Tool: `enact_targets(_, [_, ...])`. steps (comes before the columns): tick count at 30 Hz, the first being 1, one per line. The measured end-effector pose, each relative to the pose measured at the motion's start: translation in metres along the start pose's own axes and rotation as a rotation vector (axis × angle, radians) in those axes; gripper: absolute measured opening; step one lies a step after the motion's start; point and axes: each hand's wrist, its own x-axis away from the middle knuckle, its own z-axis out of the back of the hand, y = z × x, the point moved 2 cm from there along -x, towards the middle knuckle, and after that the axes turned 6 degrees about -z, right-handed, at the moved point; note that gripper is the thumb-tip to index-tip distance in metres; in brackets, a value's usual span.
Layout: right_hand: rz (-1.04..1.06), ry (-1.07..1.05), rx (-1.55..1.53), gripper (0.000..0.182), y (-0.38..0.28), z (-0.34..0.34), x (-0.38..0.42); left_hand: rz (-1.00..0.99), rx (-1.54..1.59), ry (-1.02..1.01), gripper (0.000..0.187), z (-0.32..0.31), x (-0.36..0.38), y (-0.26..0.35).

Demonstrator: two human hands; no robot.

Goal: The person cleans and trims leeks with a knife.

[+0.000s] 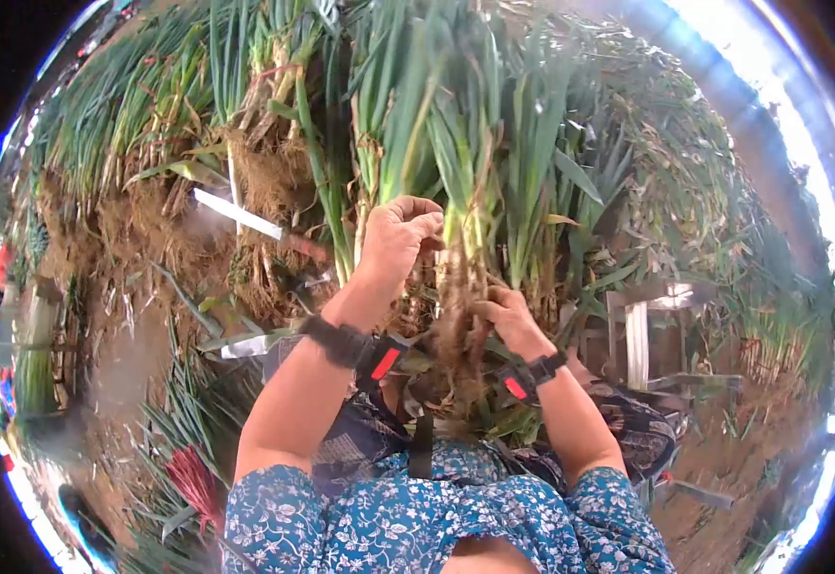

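Note:
A few green onions (454,177) stand upright in front of me, leaves pointing away and brown, soil-covered roots (460,330) toward my lap. My right hand (511,314) is closed around their lower stalks just above the roots, its fingertips partly hidden behind them. Higher up, on the left side of the pale stalks, my left hand (403,232) is closed in a pinch. Its thumb and fingertips meet at the stalks' edge; what lies between them is too small to make out. Each wrist wears a dark strap with a red-marked device.
Green onions with tangled roots (269,177) lie in rows at the left and back. Loose leaves (666,172) pile up on the right. A white strip (237,212) lies left of my hands, red ties (194,486) at lower left. A wooden frame (639,335) stands at right.

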Motion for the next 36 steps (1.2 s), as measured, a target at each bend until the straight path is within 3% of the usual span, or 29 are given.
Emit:
enact_targets(2, [-0.042,0.198,-0.307,0.023,0.048,-0.002,-0.019,-0.021,-0.304,0.064,0.023,-0.003,-0.012,-0.020])
enact_targets(3, [0.061,0.202,-0.249,0.026,0.032,-0.005,-0.008,-0.022,-0.367,0.130,0.030,-0.002,-0.020,-0.044])
enact_targets(4, [0.175,0.202,-0.182,0.028,0.012,-0.007,0.005,-0.264,-0.493,0.149,0.036,0.009,-0.038,-0.096])
enact_targets(5, [0.387,0.258,0.029,0.021,0.004,-0.003,0.015,-0.251,-0.714,0.217,0.037,-0.010,-0.016,-0.084])
enact_targets(7, [0.347,0.242,-0.196,0.011,-0.012,0.004,0.031,-0.133,-0.732,0.077,0.035,-0.027,0.006,-0.087])
enact_targets(8, [0.079,0.133,-0.619,0.010,-0.015,0.003,0.038,0.119,-0.693,-0.054,0.029,-0.019,-0.019,-0.152])
enact_targets(10, [0.122,0.123,-0.648,0.010,-0.019,0.006,0.044,0.320,-0.266,-0.081,0.021,-0.047,0.011,-0.131])
enact_targets(13, [0.177,0.012,-0.653,0.011,-0.034,0.010,0.059,0.167,0.140,-0.154,0.018,-0.063,0.028,-0.126])
enact_targets(14, [0.152,-0.042,-0.662,0.012,-0.042,0.003,0.072,0.174,-0.024,-0.061,0.024,-0.069,0.040,-0.097])
enact_targets(16, [0.143,-0.069,-0.632,0.012,-0.057,-0.009,0.097,0.267,-0.141,0.009,0.028,-0.064,0.021,-0.121])
enact_targets(17, [0.173,-0.076,-0.535,0.012,-0.059,-0.011,0.105,0.135,-0.487,0.011,0.029,-0.048,0.002,-0.144])
enact_targets(18, [0.208,-0.078,-0.438,0.012,-0.065,-0.014,0.115,0.079,-0.393,0.062,0.032,-0.043,0.005,-0.141])
enact_targets(20, [0.154,-0.057,-0.423,0.011,-0.089,-0.020,0.155,-0.120,-0.836,0.162,0.035,-0.015,-0.013,-0.151])
enact_targets(21, [0.142,-0.003,-0.347,0.011,-0.094,-0.017,0.172,0.004,-0.786,0.153,0.035,-0.004,-0.025,-0.158])
enact_targets(23, [0.135,0.123,-0.250,0.010,-0.086,-0.010,0.184,0.068,-0.492,0.018,0.052,0.007,-0.028,-0.163])
enact_targets(24, [0.184,0.150,-0.182,0.010,-0.080,-0.007,0.188,-0.091,-0.644,0.053,0.060,-0.012,0.010,-0.103])
enact_targets(26, [0.285,0.204,-0.047,0.010,-0.066,-0.004,0.194,-0.337,-0.104,-0.189,0.071,-0.022,0.014,-0.082])
enact_targets(27, [0.235,0.233,-0.013,0.016,-0.056,-0.006,0.195,-0.058,0.089,-0.099,0.071,-0.034,0.031,-0.059])
enact_targets(28, [0.285,0.247,0.003,0.019,-0.046,-0.014,0.195,0.064,0.305,-0.146,0.067,-0.035,0.028,-0.061])
enact_targets(31, [0.413,0.263,0.052,0.029,-0.005,-0.033,0.181,0.035,0.375,-0.331,0.046,-0.050,0.044,-0.031])
enact_targets(32, [0.452,0.274,0.064,0.030,0.005,-0.035,0.174,0.100,0.429,-0.289,0.037,-0.053,0.048,-0.023])
enact_targets(36, [0.645,0.381,0.258,0.031,0.018,-0.043,0.165,0.063,0.303,-0.104,0.031,-0.059,0.077,0.006])
